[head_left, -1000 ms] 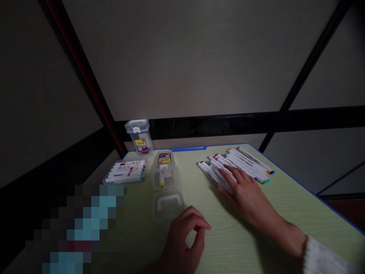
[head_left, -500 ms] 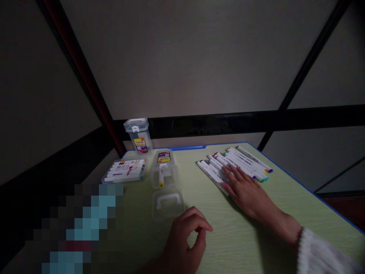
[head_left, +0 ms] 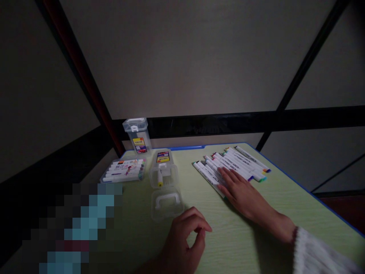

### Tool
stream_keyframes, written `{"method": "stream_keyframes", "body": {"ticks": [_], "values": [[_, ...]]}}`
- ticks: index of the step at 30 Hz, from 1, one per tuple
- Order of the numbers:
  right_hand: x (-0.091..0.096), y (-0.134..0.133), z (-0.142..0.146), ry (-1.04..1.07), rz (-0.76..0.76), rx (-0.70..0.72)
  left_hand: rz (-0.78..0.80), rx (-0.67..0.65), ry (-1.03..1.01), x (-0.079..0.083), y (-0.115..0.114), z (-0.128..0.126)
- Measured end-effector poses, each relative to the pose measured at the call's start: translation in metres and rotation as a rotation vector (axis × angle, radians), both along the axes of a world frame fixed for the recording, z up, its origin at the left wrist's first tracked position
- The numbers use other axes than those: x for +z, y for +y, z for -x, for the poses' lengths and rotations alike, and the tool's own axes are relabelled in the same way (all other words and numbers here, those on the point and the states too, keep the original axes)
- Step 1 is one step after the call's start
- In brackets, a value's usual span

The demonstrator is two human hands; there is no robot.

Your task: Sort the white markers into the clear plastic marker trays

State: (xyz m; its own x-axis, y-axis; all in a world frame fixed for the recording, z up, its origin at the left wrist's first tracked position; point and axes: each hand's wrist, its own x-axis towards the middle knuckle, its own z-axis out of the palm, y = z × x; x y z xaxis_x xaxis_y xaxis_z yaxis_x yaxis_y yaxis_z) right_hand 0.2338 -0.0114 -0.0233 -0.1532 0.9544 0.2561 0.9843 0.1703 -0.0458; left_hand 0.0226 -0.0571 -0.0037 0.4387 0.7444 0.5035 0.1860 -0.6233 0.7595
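Several white markers (head_left: 242,161) with coloured ends lie side by side in a slanted row on the right half of the table. Across the near end of the row rests my right hand (head_left: 242,196), palm down with fingers stretched out, covering parts of a few markers. My left hand (head_left: 185,236) is at the near middle of the table, its thumb and forefinger curled into a ring with nothing in it. Just beyond it lies an open clear plastic case (head_left: 175,177), its handled lid (head_left: 167,217) folded toward me. One yellow-ended marker (head_left: 160,179) is inside the case.
At the far left a closed clear case (head_left: 139,131) stands upright. In front of it a flat clear pack of white markers (head_left: 124,171) lies on the light green table (head_left: 236,239). A wall panel (head_left: 185,64) rises behind the table's blue edge.
My right hand has shifted slightly left, and the markers under it have slid a little left too. The left hand keeps its curled pose. The whole view has drifted slightly.
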Motion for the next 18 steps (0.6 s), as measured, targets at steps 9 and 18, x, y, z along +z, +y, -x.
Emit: {"method": "stream_keyframes", "body": {"ticks": [9,18], "values": [[-0.0007,-0.0028,0.0029,-0.006,-0.048,0.058,0.021,-0.002,0.028,0.0012,-0.0007,-0.0002],[-0.0004,-0.0057,0.0091,-0.049,-0.014,0.109,0.053,-0.014,0.034,0.0012,-0.0012,-0.0023]]}}
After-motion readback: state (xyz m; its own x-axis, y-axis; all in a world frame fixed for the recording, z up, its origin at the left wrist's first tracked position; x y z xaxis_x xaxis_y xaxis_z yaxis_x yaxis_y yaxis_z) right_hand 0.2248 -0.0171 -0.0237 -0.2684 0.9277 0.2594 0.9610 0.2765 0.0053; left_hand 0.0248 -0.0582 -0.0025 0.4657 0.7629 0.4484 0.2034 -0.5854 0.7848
